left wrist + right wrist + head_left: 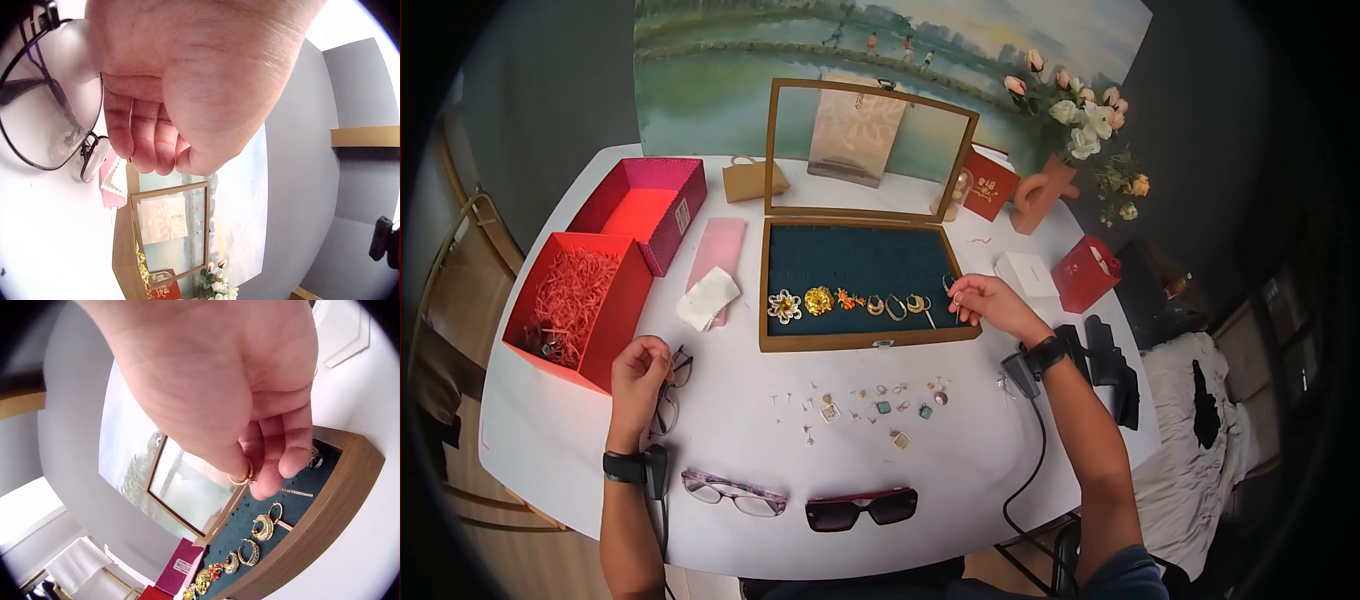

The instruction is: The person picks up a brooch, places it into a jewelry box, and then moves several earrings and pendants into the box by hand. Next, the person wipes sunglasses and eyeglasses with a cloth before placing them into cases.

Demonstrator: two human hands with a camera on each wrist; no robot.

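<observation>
Over the right end of an open wooden jewelry box (810, 341), the right hand (992, 305) pinches a small gold hoop (240, 481) between thumb and fingers. Along the front of the dark green lining (830, 260) lies a row of flower-shaped pieces, among them a gold flower (819, 300), and several hoop earrings, one a wide gold hoop (264, 527). A dark ring (315, 459) stands at the right end of the lining. The left hand (638, 380) hangs loosely curled and empty beside thin-framed glasses (47, 167), left of the box.
Small earrings and a teal-stone piece (883, 407) lie scattered in front of the box. Patterned glasses (735, 494) and sunglasses (861, 509) lie near the front edge. A red box (622, 300) with shredded paper stands left; a white box (1027, 274) and red bag (1086, 273) stand right.
</observation>
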